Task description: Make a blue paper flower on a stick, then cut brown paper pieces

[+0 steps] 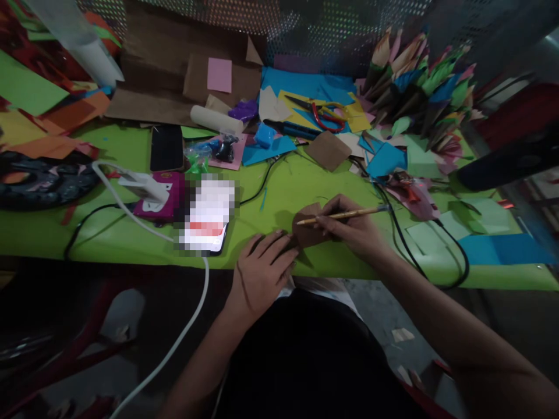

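My right hand [347, 227] is closed around a wooden pencil [353, 215], its tip pointing left over a brown piece of paper [310, 235]. That paper lies on the green tabletop [279, 189] near the front edge, partly under the right hand. Flat on the table at the paper's left side, my left hand [264, 267] has its fingers stretched out, fingertips by the paper's edge. Whether they press on it I cannot tell. Left of this hand lies a lit phone [209, 218], its screen blurred, with a white cable attached.
A magenta power box [168, 195] with a white charger and a dark phone [166, 148] are at the left. Behind lie scissors [323, 113] and a brown paper square [328, 150]. A pink glue gun [410, 192] with a black cord and paper cones [414, 87] are at the right.
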{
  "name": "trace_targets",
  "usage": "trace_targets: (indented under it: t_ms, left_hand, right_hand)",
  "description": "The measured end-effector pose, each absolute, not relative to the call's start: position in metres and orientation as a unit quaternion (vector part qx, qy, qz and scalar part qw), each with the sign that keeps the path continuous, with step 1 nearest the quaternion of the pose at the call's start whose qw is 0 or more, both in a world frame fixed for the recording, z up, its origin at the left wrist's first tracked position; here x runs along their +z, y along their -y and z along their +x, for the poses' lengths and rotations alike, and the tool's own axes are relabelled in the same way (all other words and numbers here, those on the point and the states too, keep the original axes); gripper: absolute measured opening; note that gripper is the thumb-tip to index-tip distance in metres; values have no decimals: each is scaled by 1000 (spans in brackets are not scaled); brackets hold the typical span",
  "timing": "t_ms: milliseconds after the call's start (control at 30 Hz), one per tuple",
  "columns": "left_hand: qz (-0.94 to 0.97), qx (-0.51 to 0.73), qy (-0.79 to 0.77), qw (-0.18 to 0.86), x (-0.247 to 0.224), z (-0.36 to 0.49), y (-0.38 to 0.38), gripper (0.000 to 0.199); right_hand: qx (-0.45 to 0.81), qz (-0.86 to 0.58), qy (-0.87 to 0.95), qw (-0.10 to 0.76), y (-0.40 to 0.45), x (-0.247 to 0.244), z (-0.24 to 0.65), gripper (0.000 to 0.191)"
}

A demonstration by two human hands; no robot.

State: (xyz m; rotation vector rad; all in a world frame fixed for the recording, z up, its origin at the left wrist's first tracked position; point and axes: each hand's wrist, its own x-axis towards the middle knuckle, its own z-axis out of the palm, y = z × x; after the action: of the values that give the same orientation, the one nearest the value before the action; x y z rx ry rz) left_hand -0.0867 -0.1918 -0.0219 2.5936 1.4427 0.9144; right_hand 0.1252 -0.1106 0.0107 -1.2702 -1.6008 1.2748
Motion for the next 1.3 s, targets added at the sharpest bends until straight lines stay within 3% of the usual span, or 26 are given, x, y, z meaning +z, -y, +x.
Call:
trace_targets:
  t_ms: [633,1000,1300]
  left_hand:
    - [833,305,-461,3,-23,-87,191,23]
    - [833,298,-463,48,-20,-89,191,19]
    - [834,262,-485,25,-10,-85,183,32]
  right_hand:
    - [533,-482,623,308,118,13,126,38]
    - [571,-479,608,274,123,19,127,33]
    - [595,-467,526,389,119,10,129,36]
